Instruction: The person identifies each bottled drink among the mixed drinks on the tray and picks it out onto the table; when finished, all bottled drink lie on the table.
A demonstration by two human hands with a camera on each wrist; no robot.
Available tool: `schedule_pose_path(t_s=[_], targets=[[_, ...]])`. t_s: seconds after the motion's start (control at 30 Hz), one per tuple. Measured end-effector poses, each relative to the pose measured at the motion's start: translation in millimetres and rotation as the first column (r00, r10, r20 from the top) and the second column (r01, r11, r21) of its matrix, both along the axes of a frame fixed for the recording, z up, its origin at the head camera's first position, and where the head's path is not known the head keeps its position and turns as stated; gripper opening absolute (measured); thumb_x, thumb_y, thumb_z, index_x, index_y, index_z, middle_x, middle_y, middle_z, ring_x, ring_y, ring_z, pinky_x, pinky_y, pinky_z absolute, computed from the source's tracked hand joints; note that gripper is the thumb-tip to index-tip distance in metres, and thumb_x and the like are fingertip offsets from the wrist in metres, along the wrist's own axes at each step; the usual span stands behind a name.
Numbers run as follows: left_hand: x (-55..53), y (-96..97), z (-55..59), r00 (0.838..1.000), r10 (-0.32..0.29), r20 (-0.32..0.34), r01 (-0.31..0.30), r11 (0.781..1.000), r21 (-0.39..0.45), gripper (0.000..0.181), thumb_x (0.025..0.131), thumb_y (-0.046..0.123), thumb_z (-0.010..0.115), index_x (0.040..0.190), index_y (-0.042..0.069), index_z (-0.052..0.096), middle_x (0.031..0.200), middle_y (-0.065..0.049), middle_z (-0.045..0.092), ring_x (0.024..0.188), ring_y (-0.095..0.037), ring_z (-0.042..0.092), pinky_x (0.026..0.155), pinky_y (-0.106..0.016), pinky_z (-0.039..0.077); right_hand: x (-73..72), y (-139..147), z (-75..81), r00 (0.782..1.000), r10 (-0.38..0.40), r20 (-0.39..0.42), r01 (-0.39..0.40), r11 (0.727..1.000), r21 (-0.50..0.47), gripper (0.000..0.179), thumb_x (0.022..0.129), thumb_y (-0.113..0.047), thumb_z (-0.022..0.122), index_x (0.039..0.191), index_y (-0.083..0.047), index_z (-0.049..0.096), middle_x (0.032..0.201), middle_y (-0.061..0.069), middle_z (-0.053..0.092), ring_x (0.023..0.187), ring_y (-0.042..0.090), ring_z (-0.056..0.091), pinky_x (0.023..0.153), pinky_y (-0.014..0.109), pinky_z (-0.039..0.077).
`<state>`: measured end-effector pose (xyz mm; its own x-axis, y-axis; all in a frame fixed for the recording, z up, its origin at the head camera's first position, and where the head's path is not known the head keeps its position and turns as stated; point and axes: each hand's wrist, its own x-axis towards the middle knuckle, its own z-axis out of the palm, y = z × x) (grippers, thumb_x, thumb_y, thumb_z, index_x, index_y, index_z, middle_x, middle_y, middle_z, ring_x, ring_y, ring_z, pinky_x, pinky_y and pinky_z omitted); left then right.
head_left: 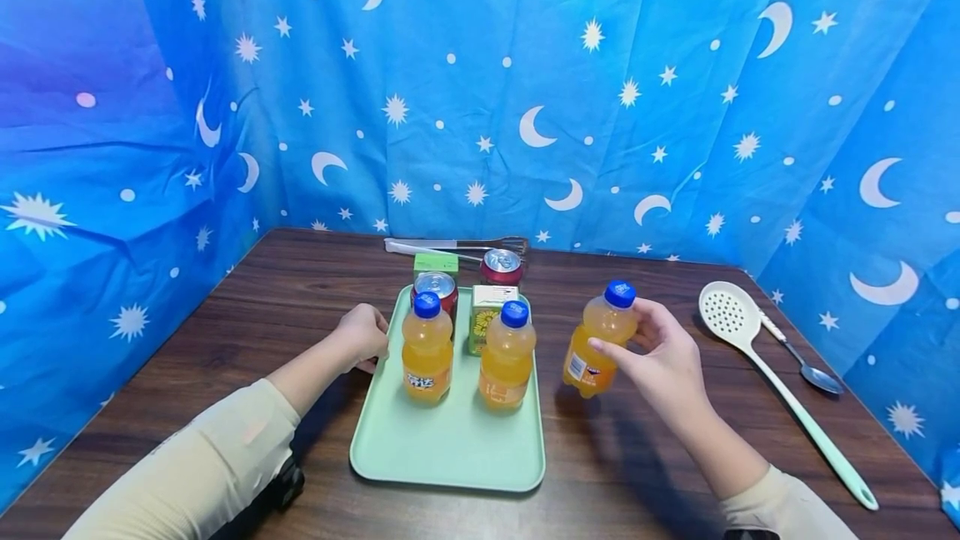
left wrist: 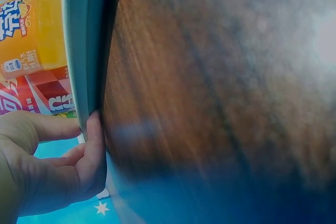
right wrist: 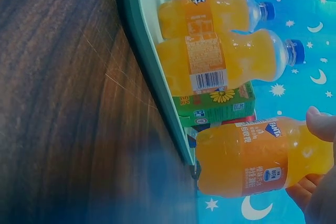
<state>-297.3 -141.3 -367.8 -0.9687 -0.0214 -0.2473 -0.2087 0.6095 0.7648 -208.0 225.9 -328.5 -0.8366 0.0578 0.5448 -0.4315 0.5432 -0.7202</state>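
My left hand (head_left: 363, 335) pinches the left rim of the light green tray (head_left: 446, 457), thumb inside and fingers outside in the left wrist view. My right hand (head_left: 665, 361) grips an orange soda bottle (head_left: 592, 348) with a blue cap around its upper part. This bottle leans slightly, to the right of the tray and close over the table. Two similar orange soda bottles, a left one (head_left: 427, 352) and a right one (head_left: 507, 361), stand upright on the tray. Behind them are a red soda can (head_left: 437, 283) and a green drink carton (head_left: 482, 325) with a yellow flower.
At the tray's far end are another green carton (head_left: 436, 263) and a second red can (head_left: 501, 267). Tongs (head_left: 423, 246) and a whisk (head_left: 512, 242) lie behind. A slotted skimmer (head_left: 726, 312) and a metal spoon (head_left: 820, 378) lie on the wooden table (head_left: 300, 273) at right.
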Motion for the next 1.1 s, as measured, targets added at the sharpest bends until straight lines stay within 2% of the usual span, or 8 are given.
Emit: schedule_pose_path(t_s=[0.2,0.47,0.73,1.1], targets=[[-0.9,-0.6,-1.2,1.0,-0.001,0.002,0.001,1.0,-0.002,0.03,0.072,-0.016,0.063,0.099,-0.007,0.056,0.095,-0.018,0.052,0.074,-0.026,0.06,0.05,-0.035,0.055,-6.6,0.5,-1.2,1.0,0.006,-0.017,-0.006,1.0,-0.006,0.053,0.072,-0.008,0.08,0.118,-0.001,0.054,0.111,0.011,0.063,0.098,0.02,0.062,0.08,0.013,0.047],[-0.4,-1.3,-1.0,1.0,-0.012,-0.006,0.012,1.0,-0.012,0.029,0.072,-0.014,0.062,0.099,-0.007,0.056,0.097,-0.018,0.053,0.075,-0.026,0.06,0.049,-0.035,0.055,-13.9,0.9,-3.0,1.0,-0.003,-0.01,0.002,1.0,-0.02,0.056,0.073,-0.008,0.08,0.121,-0.002,0.052,0.115,0.012,0.062,0.101,0.022,0.061,0.08,0.012,0.047],[-0.8,-0.3,-0.8,1.0,-0.002,0.003,0.002,1.0,-0.011,0.03,0.072,-0.015,0.062,0.1,-0.007,0.054,0.095,-0.018,0.052,0.073,-0.026,0.06,0.049,-0.036,0.055,-22.4,2.3,-3.8,0.998,-0.031,0.053,0.032,0.999,-0.012,0.056,0.077,-0.015,0.078,0.122,0.0,0.049,0.118,0.015,0.06,0.105,0.025,0.06,0.086,0.033,0.049],[-2.4,-0.3,-3.3,1.0,-0.008,-0.009,0.007,1.0,-0.019,0.029,0.071,-0.015,0.062,0.098,-0.007,0.054,0.096,-0.018,0.051,0.075,-0.027,0.06,0.049,-0.036,0.055,-40.3,5.5,-1.4,0.997,-0.039,0.059,0.041,0.999,-0.031,0.057,0.078,-0.018,0.077,0.124,-0.001,0.049,0.118,0.015,0.06,0.106,0.026,0.059,0.087,0.035,0.049]])
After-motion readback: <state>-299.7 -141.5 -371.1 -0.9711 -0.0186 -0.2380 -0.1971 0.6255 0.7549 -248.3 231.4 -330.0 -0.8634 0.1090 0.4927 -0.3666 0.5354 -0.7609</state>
